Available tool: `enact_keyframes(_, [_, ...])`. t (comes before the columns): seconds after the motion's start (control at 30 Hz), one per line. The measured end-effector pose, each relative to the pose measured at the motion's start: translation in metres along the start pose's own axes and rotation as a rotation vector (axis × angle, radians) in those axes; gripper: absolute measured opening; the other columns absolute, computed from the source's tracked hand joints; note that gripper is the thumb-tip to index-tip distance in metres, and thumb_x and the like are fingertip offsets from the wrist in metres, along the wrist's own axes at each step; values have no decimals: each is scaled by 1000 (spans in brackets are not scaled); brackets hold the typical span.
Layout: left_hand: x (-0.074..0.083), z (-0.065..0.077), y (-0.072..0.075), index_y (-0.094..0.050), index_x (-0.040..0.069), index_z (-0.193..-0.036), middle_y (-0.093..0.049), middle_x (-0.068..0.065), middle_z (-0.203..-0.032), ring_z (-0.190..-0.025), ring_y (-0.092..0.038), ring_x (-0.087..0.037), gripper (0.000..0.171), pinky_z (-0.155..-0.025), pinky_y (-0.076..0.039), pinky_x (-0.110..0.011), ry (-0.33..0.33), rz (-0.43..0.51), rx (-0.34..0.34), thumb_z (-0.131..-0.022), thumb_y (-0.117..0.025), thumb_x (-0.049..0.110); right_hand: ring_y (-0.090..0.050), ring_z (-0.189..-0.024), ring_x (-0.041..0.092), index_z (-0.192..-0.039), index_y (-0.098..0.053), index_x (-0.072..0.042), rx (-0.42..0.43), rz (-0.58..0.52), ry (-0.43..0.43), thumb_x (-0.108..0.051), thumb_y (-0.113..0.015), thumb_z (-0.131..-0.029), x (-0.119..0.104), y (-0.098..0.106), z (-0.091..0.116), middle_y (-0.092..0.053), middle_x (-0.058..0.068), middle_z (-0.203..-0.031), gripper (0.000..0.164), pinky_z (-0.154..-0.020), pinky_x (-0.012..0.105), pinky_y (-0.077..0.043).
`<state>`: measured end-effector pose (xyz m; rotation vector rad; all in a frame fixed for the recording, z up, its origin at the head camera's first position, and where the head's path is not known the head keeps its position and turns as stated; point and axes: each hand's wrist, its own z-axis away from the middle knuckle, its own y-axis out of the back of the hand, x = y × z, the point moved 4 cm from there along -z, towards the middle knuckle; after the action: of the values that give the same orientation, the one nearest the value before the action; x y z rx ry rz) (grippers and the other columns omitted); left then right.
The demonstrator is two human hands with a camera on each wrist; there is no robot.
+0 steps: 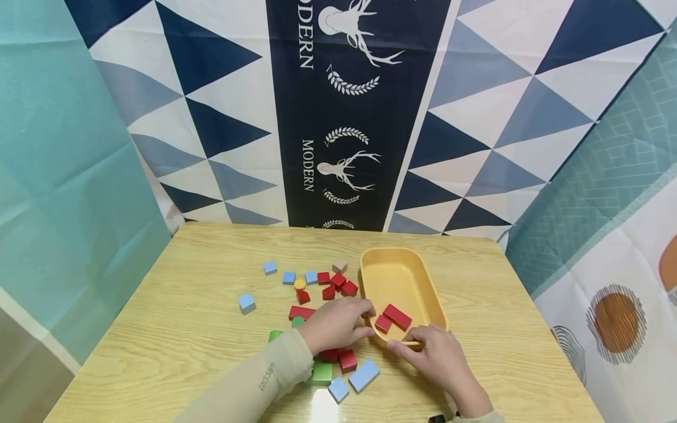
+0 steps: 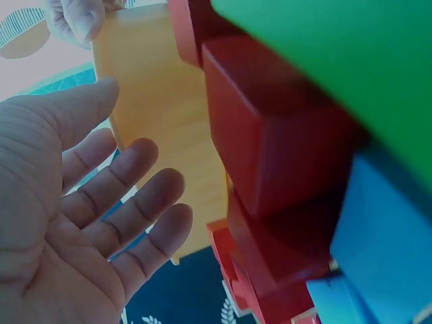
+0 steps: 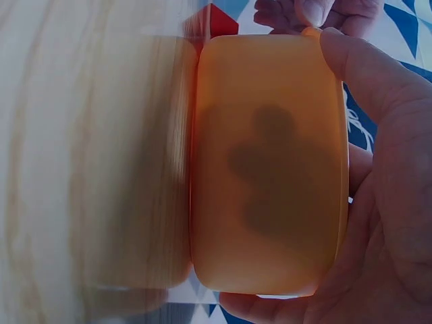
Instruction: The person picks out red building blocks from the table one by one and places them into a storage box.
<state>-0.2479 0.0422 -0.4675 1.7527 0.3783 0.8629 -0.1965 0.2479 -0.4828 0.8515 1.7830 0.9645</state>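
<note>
Two red blocks sit in the tray: a long red rectangular block [image 1: 397, 317] and a smaller red block [image 1: 383, 323], touching, towards the near end of the yellow plastic tray [image 1: 394, 276], right of the scattered pieces. And here's the right hand [image 1: 441, 355], near rim gripped between thumb and fingers! Over at the left rim, the left hand [image 1: 341, 322], fingers loosely bent, nothing in them; whether it touches the wall, I can't tell. The sound play, I'd say: hold that right-hand grip steady so the tray doesn't skid, and bring the left fingers over the rim high enough not to knock it.

Now the edges. It's tight on the left, with small red cubes [image 1: 349, 288] just beside the wall, so a sideways shove there could scatter them. The light-blue rectangular block [image 1: 364, 375] lies near the near corner. Rightward, though, there's a generous stretch of pale wood-grain worktop [image 1: 492, 317] before its right edge; the far strip is narrower.
</note>
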Motion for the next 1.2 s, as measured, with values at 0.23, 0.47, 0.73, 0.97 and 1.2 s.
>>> enact_keyframes(0.23, [-16, -5, 13, -67, 17, -119, -63, 2, -115, -106, -51, -15, 37, -97, -47, -36, 28, -191, 50, -89, -74, 37, -43, -61, 8, -62, -60, -33, -5, -5, -6, -60, -74, -78, 1, 0, 1, -51, -20, -63, 34, -54, 27, -35])
enact_keyframes(0.47, [-56, -25, 28, -59, 10, -132, -55, -8, -135, -117, -47, -26, 48, -101, -45, -39, 152, -400, 13, -89, -73, 22, -42, -61, 9, -62, -60, -33, -14, -13, -20, -62, -73, -78, 3, -1, 2, -50, -19, -62, 36, -55, 28, -33])
enact_keyframes(0.73, [-84, -43, 13, -69, 14, -106, -65, -4, -102, -87, -59, -15, 12, -81, -55, -32, 219, -278, -57, -97, -62, 11, -42, -61, 9, -62, -61, -32, -48, -21, -43, -66, -70, -78, 4, -7, 6, -50, -18, -61, 38, -56, 29, -33])
enact_keyframes(0.97, [-77, -43, 7, -72, 15, -117, -63, -5, -124, -102, -61, -21, 29, -88, -55, -35, 182, -398, -85, -98, -61, 34, -44, -63, 8, -64, -61, -33, -54, -17, -52, -68, -69, -78, 6, -7, 5, -52, -18, -64, 39, -59, 30, -36])
enact_keyframes(1.2, [-72, -25, 17, -75, 21, -87, -69, 3, -115, -91, -59, -18, 10, -97, -48, -38, 93, -291, -122, -91, -71, 28, -45, -64, 7, -65, -62, -33, -20, -11, -24, -67, -69, -78, 8, -4, 3, -53, -19, -65, 37, -60, 30, -37])
